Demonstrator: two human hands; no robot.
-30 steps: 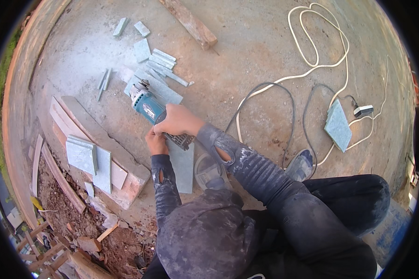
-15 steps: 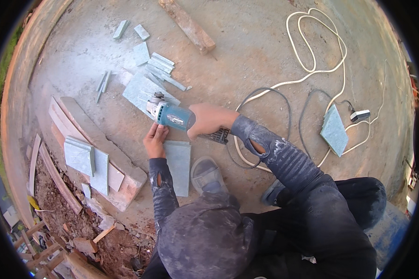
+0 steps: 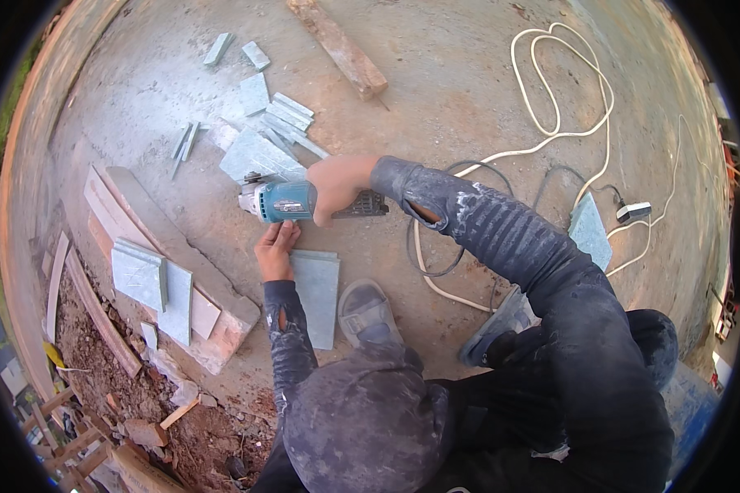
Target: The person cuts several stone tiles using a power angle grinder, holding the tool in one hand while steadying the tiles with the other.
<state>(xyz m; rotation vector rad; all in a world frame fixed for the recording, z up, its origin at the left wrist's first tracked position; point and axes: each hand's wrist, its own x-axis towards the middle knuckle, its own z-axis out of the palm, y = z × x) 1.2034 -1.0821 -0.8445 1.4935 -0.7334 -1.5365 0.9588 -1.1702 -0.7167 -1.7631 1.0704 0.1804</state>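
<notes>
On a dusty concrete floor (image 3: 469, 74), I am watching a crouching person working with both hands. The right hand (image 3: 337, 185) is gripping a teal angle grinder (image 3: 284, 201), fingers clamped around its body, the tool lying level with its disc end pointing left, hovering just beyond the far edge of a grey-green tile (image 3: 316, 296). The left hand (image 3: 275, 251) is resting flat on the floor at the tile's far left corner, fingers together and stretched out, touching the tile's edge and sitting just below the grinder. The tile is lying flat on the concrete directly in front of the person, with a sandalled foot (image 3: 366, 312) just to its right.

Farther away, a cluster of cut tile strips (image 3: 284, 119) is lying beside a larger tile piece (image 3: 255, 156). To the left, more tiles (image 3: 144, 275) are stacked on a long plank (image 3: 173, 246) that is running diagonally along the floor's edge. A wooden beam (image 3: 341, 49) is lying at the far side. On the right, a white cable (image 3: 559, 90) is looping across the concrete toward a plug connector (image 3: 633, 212), next to another loose tile (image 3: 590, 232). A dark cord (image 3: 436, 255) is curling from the grinder past the person's right sleeve.
</notes>
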